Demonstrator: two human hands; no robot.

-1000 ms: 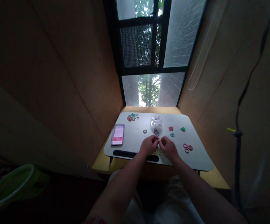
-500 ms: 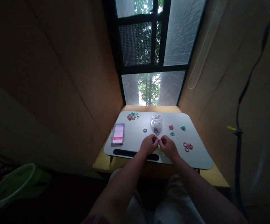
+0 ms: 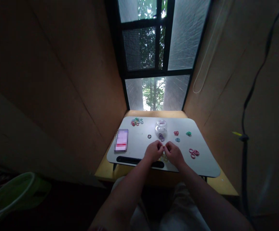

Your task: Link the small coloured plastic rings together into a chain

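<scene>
My left hand (image 3: pixel 154 150) and my right hand (image 3: pixel 173 152) meet over the front of a small white table (image 3: pixel 134 147). Both are closed, thumbs and fingers pinched fingertip to fingertip around something tiny and yellowish that is too small to name. Just beneath them lie several yellow rings (image 3: pixel 164 158), partly covered by the hands; they look like small hair ties. Beyond the fingertips is a cluster of purple rings (image 3: pixel 161 137), in front of a clear round container (image 3: pixel 161 127). One dark ring (image 3: pixel 149 136) lies to the left.
Red rings (image 3: pixel 176 132), blue rings (image 3: pixel 177 140), green rings (image 3: pixel 188 133) and pinkish-red rings (image 3: pixel 194 153) lie in groups on the right. A mixed pile (image 3: pixel 136 121) sits back left, behind a phone (image 3: pixel 121 140). A black slot (image 3: pixel 129 159) runs along the front edge.
My hands stay pinched together at nearly the same spot, with only slight finger movement. The view has shifted a little; the rings, container and phone keep their places on the table.
</scene>
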